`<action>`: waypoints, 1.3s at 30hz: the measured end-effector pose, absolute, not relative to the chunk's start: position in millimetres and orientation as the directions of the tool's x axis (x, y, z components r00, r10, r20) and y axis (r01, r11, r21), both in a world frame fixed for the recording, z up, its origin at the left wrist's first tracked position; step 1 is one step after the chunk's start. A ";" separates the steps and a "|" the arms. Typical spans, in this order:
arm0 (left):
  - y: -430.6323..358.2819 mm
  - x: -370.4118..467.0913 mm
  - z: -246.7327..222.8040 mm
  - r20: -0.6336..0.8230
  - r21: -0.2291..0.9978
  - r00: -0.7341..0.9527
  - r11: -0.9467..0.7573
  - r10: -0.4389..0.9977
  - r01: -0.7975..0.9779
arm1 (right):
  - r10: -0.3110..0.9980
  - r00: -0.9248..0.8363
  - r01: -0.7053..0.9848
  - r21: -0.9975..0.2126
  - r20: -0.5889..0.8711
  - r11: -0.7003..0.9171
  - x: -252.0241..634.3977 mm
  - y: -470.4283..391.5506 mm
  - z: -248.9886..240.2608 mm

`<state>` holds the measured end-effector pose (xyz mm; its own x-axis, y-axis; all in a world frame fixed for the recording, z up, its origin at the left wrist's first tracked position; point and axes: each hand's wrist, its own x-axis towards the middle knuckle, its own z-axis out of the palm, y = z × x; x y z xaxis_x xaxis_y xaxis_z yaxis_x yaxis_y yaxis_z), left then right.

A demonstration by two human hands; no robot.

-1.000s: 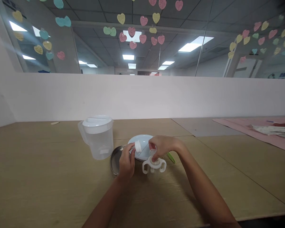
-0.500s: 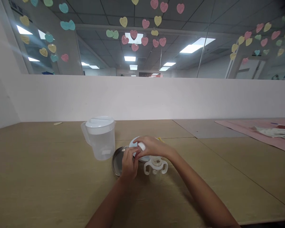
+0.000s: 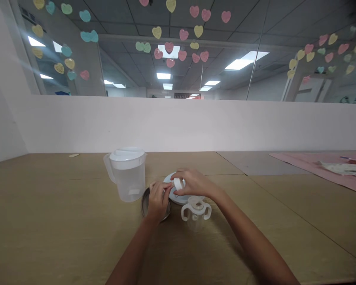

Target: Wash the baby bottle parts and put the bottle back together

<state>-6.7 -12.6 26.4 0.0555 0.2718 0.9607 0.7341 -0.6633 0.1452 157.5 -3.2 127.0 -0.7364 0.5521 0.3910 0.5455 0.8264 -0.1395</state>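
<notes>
Head camera: at lower centre, the right hand [image 3: 195, 183] has left the clear two-handled bottle [image 3: 196, 211] and now grips a small white cap [image 3: 178, 184]; the left hand [image 3: 158, 201] pinches its left side. Bottle upright, open-topped, on the desk [image 3: 77, 225], just right of centre.

On the table [image 3: 77, 221], at left, 1 pitcher [image 3: 128, 178]; to its right, 1 dish [image 3: 145, 201], then 1 plate [image 3: 184, 199], with 1 bottle [image 3: 195, 217] before it; far right, 1 cloth [image 3: 302, 160].
</notes>
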 end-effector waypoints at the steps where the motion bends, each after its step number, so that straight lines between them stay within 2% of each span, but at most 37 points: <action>1: -13.6 -5.0 26.7 0.962 0.141 0.054 -0.659 0.267 0.739 | 0.552 -0.732 0.531 -0.173 0.401 0.830 159.2 1.2 125.9; 6: -16.8 0.9 27.5 0.972 0.103 0.063 -0.653 0.226 0.750 | 0.565 -0.708 0.489 -0.284 0.424 0.825 164.5 16.1 119.9; 13: -16.8 3.6 27.5 0.980 0.110 0.026 -0.638 0.199 0.762 | 0.583 -0.700 0.477 -0.338 0.413 0.811 165.7 20.2 118.8; 24: -18.0 -0.4 29.1 0.979 0.065 0.080 -0.661 0.187 0.748 | 0.583 -0.717 0.409 -0.447 0.383 0.796 167.8 17.4 121.8; 32: -15.3 -0.2 29.1 0.982 0.083 0.055 -0.680 0.179 0.729 | 0.621 -0.706 0.458 -0.449 0.341 0.767 169.6 6.2 129.1; 35: -15.2 2.6 29.0 0.986 0.089 0.030 -0.673 0.164 0.734 | 0.634 -0.668 0.491 -0.408 0.391 0.770 167.4 8.6 126.2; 39: -14.4 8.1 25.0 0.975 0.199 -0.082 -0.659 0.204 0.725 | 0.614 -0.639 0.507 -0.347 0.463 0.789 164.9 12.0 123.0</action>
